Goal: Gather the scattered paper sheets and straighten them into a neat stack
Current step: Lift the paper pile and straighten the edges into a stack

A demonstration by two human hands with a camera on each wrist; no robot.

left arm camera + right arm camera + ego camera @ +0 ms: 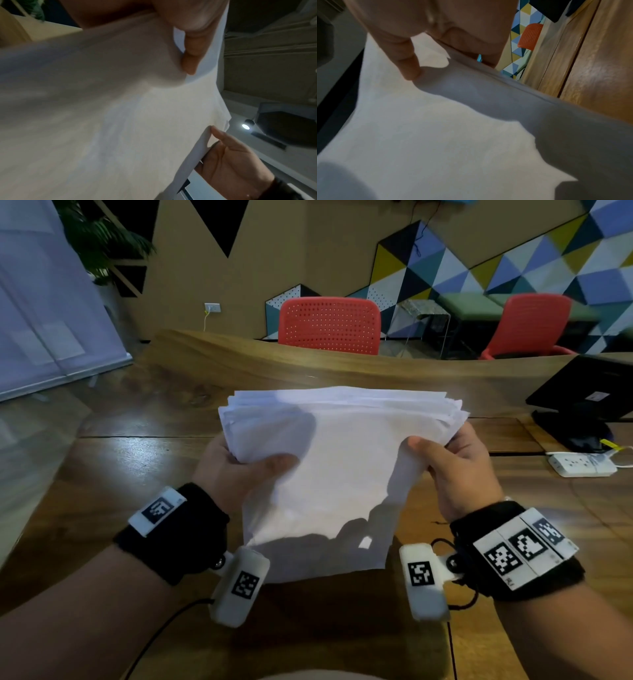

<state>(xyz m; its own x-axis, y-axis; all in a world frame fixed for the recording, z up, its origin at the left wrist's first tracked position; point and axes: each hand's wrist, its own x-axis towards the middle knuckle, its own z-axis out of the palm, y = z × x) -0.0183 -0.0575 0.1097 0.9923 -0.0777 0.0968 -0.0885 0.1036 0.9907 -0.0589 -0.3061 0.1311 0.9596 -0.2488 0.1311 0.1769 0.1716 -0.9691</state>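
Observation:
A bundle of white paper sheets [342, 460] is held upright-tilted above the wooden table [137, 474], its far edges fanned and uneven. My left hand [239, 467] grips the bundle's left side, thumb across the front sheet. My right hand [455, 470] grips the right side the same way. In the left wrist view the paper sheets [102, 121] fill the frame under my left thumb [190, 54], and the right hand [229, 165] shows at their far edge. The right wrist view shows the paper sheets [436, 135] under my right thumb [409, 65].
A black laptop [589, 392] stands at the table's right, with a white power strip [582, 463] in front of it. Two red chairs [329, 325] sit beyond the far edge. A potted plant [99, 244] is at the back left.

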